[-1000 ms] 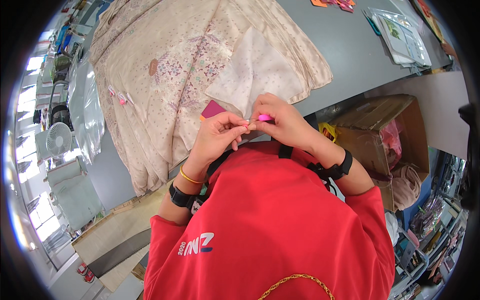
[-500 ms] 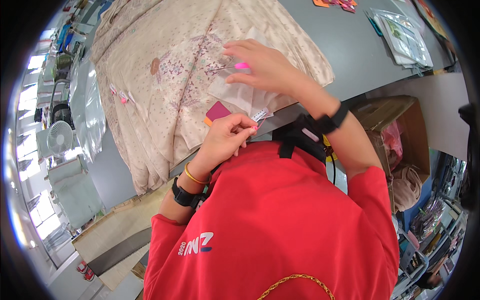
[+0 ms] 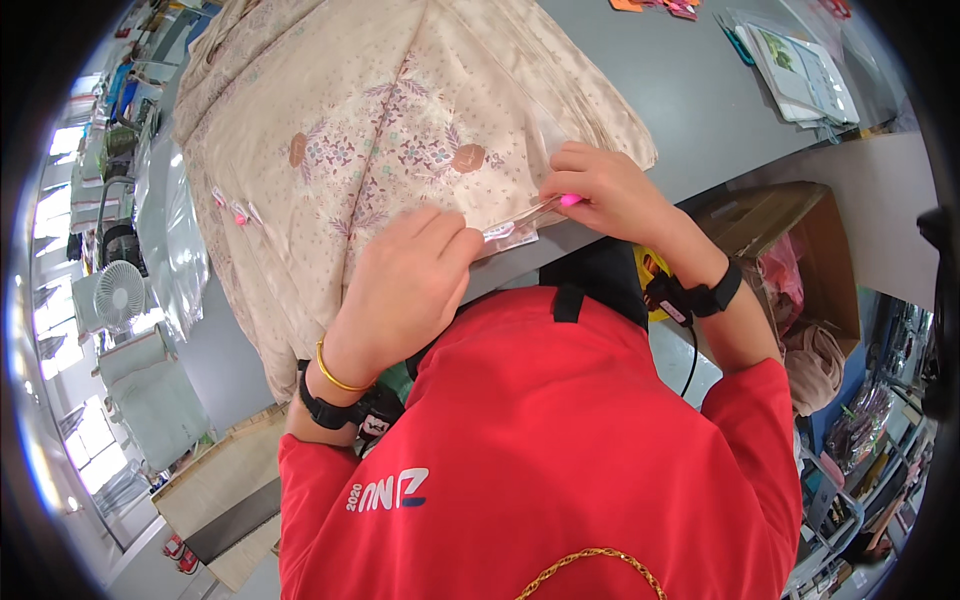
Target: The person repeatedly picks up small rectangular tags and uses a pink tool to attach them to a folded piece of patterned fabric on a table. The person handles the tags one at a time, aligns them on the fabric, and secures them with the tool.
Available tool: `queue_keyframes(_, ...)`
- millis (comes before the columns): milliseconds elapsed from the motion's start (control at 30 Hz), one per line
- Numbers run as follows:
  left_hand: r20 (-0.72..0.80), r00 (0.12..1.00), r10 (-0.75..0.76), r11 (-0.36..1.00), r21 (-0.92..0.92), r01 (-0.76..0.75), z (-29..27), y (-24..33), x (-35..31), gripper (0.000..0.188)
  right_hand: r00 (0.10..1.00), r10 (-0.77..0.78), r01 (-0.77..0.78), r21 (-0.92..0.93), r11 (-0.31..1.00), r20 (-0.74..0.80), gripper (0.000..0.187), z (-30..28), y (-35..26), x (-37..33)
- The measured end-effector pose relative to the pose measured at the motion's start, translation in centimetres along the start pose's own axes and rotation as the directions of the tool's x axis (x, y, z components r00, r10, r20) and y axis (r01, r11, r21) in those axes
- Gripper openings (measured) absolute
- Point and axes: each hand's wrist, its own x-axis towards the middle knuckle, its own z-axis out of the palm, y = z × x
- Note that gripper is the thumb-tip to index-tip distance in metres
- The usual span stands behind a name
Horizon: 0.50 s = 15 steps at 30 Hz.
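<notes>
A beige garment (image 3: 330,90) with purple floral print is spread over the grey table in front of me. At its near edge lies a white label (image 3: 505,232) between my hands. My right hand (image 3: 615,190) pinches a thin metal tool with a pink handle (image 3: 570,200); the metal points left toward the label. My left hand (image 3: 410,285) is bent over the near edge beside the label, fingers curled and slightly blurred. Its fingertips are mostly hidden, so what they hold cannot be made out.
Small pink-and-white pieces (image 3: 238,214) lie on the garment's left side. Clear plastic packets (image 3: 800,75) and orange and pink tags (image 3: 660,6) sit at the far right of the table. A cardboard box (image 3: 825,250) stands at my right. Clear plastic sheeting (image 3: 165,230) lies left of the garment.
My right hand has moved right and nearer with the pink-handled tool. The left hand has risen and turned back up; the maroon tag beside it is out of sight. A brown oval patch now shows.
</notes>
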Motion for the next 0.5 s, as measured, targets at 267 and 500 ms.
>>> queue_keyframes(267, -0.239, 0.959, 0.152, 0.985, -0.046, -0.167, 3.3, -2.8, 4.6, 0.036, 0.983, -0.033, 0.011, -0.119, 0.993, -0.183, 0.025, -2.0, -3.5, -0.8)
queue_keyframes(500, -0.291, 0.957, -0.015, 0.999, -0.047, 0.001, 4.8, -3.1, 5.0, 0.022, 0.944, 0.047, -0.030, 0.058, 0.998, -0.327, 0.020, -1.7, -4.2, 2.2)
